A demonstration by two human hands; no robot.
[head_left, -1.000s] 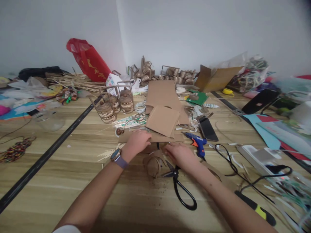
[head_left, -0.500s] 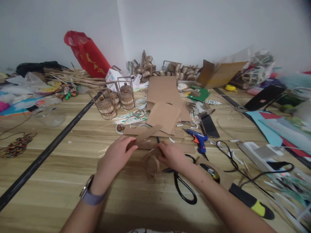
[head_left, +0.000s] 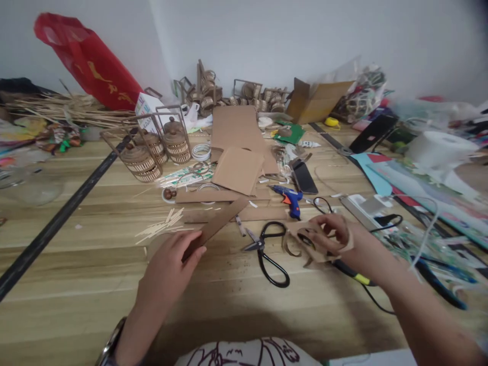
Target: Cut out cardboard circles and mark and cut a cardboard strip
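My left hand (head_left: 171, 269) is closed on one end of a brown cardboard strip (head_left: 223, 219), which slants up and to the right. On the right, my right hand (head_left: 335, 239) has curled fingers over cardboard scraps (head_left: 295, 239); exactly what the fingers grip is hard to make out. Black-handled scissors (head_left: 261, 245) lie with blades apart between the hands. Beyond them is a blue glue gun (head_left: 292, 199). Two flat cardboard strips (head_left: 198, 195) and a cardboard square (head_left: 238, 170) lie ahead of my left hand, near thin wooden sticks (head_left: 163, 225).
Woven lidded baskets (head_left: 139, 161) stand at the left back. A phone (head_left: 304, 177), a power strip (head_left: 360, 211) and cables are at the right. A red bag (head_left: 91, 66) and an open carton (head_left: 316, 101) stand at the back.
My right hand has moved right, from the scissors to the cardboard scraps. My left hand still holds the strip. The view has shifted to the right.
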